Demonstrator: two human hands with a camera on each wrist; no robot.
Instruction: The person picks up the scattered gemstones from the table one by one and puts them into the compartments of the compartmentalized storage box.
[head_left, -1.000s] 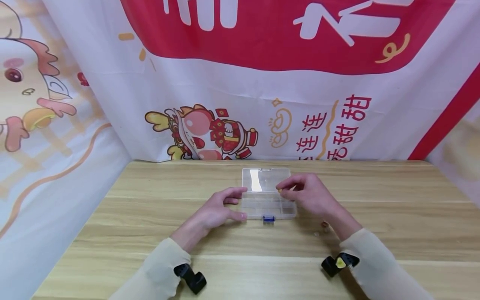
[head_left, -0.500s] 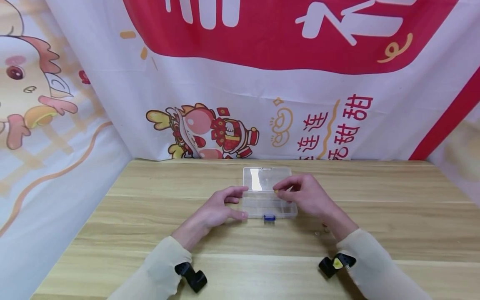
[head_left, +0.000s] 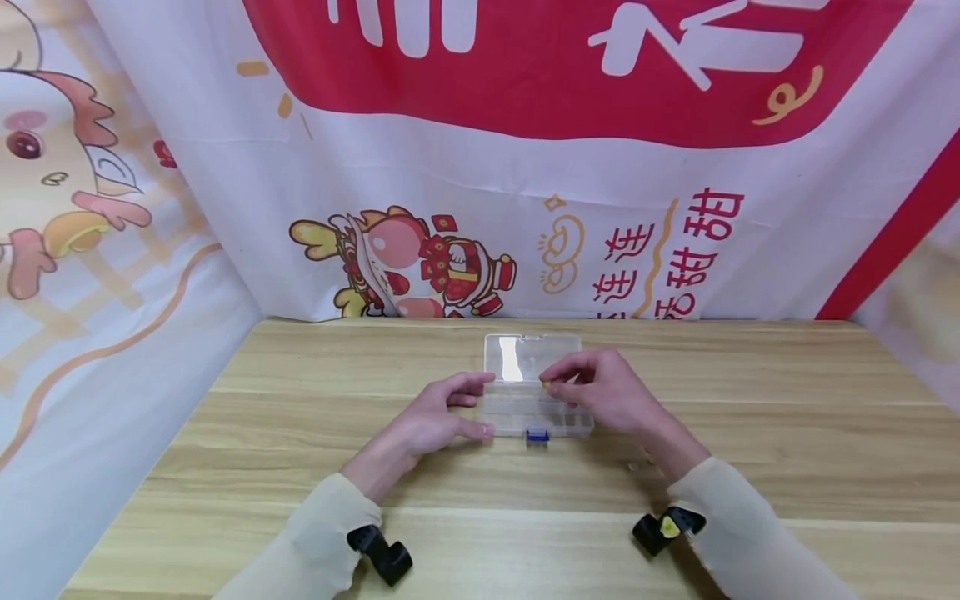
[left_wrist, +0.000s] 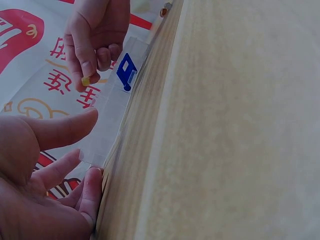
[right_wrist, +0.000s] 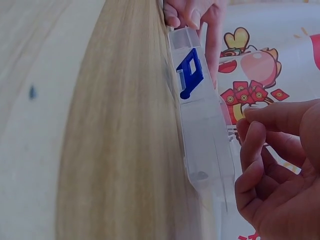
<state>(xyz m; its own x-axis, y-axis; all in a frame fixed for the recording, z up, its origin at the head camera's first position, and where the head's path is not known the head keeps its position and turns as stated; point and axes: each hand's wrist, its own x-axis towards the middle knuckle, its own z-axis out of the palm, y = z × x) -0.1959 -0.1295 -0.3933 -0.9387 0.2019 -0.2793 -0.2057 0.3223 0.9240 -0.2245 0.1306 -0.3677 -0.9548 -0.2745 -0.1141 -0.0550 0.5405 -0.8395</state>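
A clear plastic compartment box [head_left: 510, 422] lies on the table with its lid [head_left: 532, 354] laid back and a blue latch [head_left: 537, 436] on its front. My left hand [head_left: 435, 414] holds the box's left end, thumb at the front corner and index finger towards the hinge side. Over the compartments, my right hand [head_left: 611, 387] pinches a tiny yellow piece [left_wrist: 85, 81] between thumb and index finger. In the right wrist view, that piece [right_wrist: 244, 110] is mostly covered by the fingertips. Its exact kind is too small to tell.
Small clear and brownish bits [head_left: 633, 466] lie on the wooden table [head_left: 487, 542] beside my right forearm; the left wrist view also shows a brown bit [left_wrist: 163, 12]. A printed cloth [head_left: 450, 158] hangs behind the table. Black wrist cameras [head_left: 390, 565] sit on both sleeves.
My right hand has moved slightly left over the box with the yellow piece still pinched. The left hand and the box have stayed in place.
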